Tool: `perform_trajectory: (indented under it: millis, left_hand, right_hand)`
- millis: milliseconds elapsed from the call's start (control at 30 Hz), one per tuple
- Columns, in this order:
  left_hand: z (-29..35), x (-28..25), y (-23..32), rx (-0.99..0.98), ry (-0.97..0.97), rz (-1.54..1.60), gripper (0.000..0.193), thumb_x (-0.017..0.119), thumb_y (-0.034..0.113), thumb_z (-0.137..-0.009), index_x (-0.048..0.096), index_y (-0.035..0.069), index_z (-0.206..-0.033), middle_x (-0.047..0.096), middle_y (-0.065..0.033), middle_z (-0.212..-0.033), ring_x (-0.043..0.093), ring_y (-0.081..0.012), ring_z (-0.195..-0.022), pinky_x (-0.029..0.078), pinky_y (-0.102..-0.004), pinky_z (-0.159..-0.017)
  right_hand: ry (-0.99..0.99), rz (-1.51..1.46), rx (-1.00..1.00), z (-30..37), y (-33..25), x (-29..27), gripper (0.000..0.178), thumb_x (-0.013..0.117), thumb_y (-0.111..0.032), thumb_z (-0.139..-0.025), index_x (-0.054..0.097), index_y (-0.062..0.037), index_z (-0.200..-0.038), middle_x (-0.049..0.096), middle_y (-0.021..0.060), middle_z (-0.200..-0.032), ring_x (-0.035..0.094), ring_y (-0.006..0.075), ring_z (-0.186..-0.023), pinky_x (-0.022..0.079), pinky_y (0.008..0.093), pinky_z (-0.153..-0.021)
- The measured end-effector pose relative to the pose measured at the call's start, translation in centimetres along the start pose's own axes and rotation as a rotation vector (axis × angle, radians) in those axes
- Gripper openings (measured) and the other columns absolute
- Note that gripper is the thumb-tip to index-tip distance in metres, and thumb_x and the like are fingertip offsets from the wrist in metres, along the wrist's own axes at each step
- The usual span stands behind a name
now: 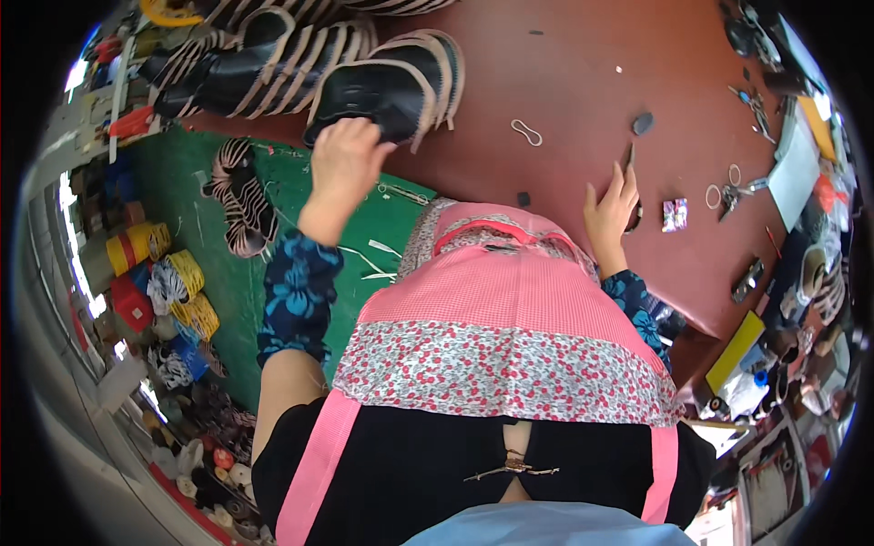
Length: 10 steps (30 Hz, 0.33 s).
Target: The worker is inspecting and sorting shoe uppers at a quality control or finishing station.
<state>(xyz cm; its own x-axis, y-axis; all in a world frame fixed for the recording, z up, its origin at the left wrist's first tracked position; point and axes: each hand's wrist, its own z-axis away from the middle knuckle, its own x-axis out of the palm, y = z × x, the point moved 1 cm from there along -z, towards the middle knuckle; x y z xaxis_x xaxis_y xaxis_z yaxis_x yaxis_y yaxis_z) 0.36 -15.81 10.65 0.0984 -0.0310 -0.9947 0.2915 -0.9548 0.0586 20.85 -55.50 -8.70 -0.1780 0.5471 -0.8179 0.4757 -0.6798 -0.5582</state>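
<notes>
My left hand (pixel 344 166) is closed on the near edge of a black shoe upper (pixel 373 96) with a pale tan rim. This upper lies at the front of a row of overlapping black uppers (pixel 259 68) at the table's far left. My right hand (pixel 612 211) rests on the red-brown table (pixel 510 173), its fingers stretched out and the thumb apart. Beside and partly under it lies a dark slim tool with a pointed tip (pixel 632 153) and a loop (pixel 636 217), apparently scissors; the hand hides its middle.
A small dark oval piece (pixel 644 123), a pale figure-eight loop (pixel 526 133) and a colourful packet (pixel 675 215) lie on the table. Scissors (pixel 734 197) and rings are at the right. More bundled uppers (pixel 240 196) lie on the green surface at the left.
</notes>
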Motion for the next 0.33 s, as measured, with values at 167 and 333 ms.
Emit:
perform_trajectory:
  millis: [167,333]
  left_hand:
    - [-3.9,5.0,-4.6,-0.138,-0.170,0.203,0.059,0.092,0.047,-0.086,0.073,0.005,-0.122,0.078,-0.0225,-0.110,0.075,-0.0436,-0.100,0.060,-0.0478,-0.083]
    - [-6.5,6.6,-4.1,0.130,-0.268,0.344,0.064,0.094,0.038,-0.087,0.072,0.007,-0.139,0.077,-0.0260,-0.131,0.072,-0.0350,-0.131,0.053,-0.0440,-0.114]
  right_hand:
    - [-0.064,0.272,0.111,6.7,6.3,0.7,0.083,0.082,-0.027,-0.094,0.046,-0.0154,-0.167,0.035,0.0223,-0.174,0.039,0.0496,-0.154,0.039,0.0592,-0.123]
    - [0.003,0.150,0.162,8.1,8.7,-0.3,0.082,0.082,-0.031,-0.095,0.047,-0.0187,-0.168,0.032,0.0170,-0.177,0.039,0.0436,-0.156,0.039,0.0582,-0.123]
